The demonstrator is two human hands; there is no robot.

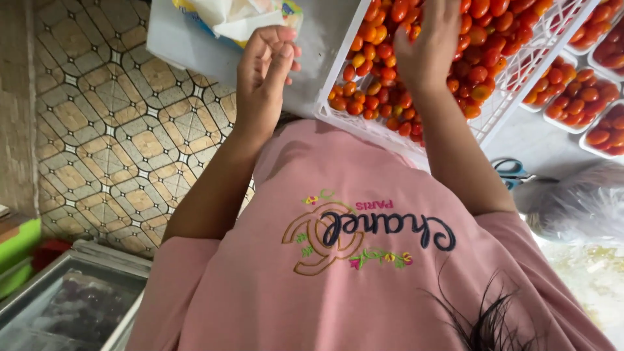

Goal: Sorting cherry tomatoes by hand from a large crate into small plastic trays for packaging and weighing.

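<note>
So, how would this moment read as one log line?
left hand: fingers pinched together, beside white crate | right hand: reaching into crate, on cherry tomatoes | nearby: filled trays, scissors

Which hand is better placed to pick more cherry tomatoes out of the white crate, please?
Right. The right hand lies on the cherry tomatoes inside the white crate, while the left hand is outside it, fingers curled, beside the crate's rim.

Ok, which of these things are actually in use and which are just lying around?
In use: tomatoes in the white crate, under the right hand; left hand, fingers pinched, beside the crate.
Lying about: scissors, clear bag, paper packet, filled small trays, freezer.
</note>
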